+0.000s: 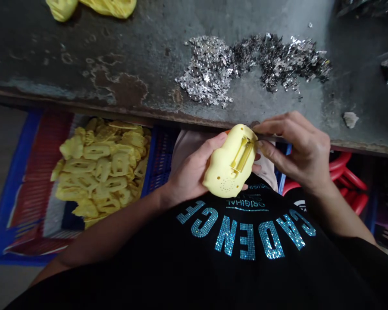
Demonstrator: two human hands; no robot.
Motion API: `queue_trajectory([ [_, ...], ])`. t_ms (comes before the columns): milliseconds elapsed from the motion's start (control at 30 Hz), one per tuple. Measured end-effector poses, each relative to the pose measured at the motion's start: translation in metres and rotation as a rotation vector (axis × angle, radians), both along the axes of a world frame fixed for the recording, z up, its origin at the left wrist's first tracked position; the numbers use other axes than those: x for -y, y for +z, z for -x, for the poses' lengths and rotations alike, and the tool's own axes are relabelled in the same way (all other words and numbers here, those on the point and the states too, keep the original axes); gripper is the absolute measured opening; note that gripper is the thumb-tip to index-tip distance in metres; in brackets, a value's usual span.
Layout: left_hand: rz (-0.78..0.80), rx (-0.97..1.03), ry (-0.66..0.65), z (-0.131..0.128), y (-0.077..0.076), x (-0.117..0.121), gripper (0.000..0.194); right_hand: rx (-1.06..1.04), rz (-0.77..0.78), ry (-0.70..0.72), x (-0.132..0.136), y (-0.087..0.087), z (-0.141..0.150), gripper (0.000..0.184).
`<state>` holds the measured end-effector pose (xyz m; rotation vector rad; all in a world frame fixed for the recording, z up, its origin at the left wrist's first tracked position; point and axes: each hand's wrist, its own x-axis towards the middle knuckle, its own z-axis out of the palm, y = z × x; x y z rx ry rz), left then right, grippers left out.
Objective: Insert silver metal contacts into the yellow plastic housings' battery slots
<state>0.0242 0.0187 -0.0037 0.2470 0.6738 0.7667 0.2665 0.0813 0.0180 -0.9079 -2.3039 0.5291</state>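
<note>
My left hand [194, 170] is wrapped round a pale yellow plastic toy casing [224, 165], held tilted just in front of the bench edge. Its back faces up, showing an uncovered battery compartment [243, 155], several screw holes and a patch of tiny speaker holes. At the casing's upper right end, my right hand [299, 148] has thumb and forefinger pinched close together. Whatever lies between those fingertips is too small to make out. Beyond the casing, a heap of small shiny metal pieces [208, 71] lies on the bench, with a darker heap [287, 62] adjoining it.
The worn metal bench [161, 34] runs across the top, its edge close to my hands. Below left, a blue crate [16, 185] holds many yellow plastic parts [100, 168]. Red curved parts [339, 172] lie below right. Yellow pieces [113, 6] rest at the far left.
</note>
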Motion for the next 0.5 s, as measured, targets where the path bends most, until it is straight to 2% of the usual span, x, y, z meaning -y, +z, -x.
queue_trajectory([
  [100,-0.100,-0.127,0.146,-0.008,0.003,0.004,0.053,-0.021,0.199,0.066,-0.008,0.008,0.002,0.020],
  [167,-0.176,-0.225,0.220,-0.012,0.005,0.008,0.050,-0.004,0.252,0.092,-0.012,0.011,0.004,0.019],
  [333,-0.347,-0.384,0.244,-0.007,0.006,0.021,0.051,-0.058,0.202,-0.003,-0.005,0.001,0.009,0.017],
  [500,-0.418,-0.501,0.199,-0.001,0.005,0.030,0.047,-0.130,0.121,-0.049,0.004,-0.016,0.011,0.019],
])
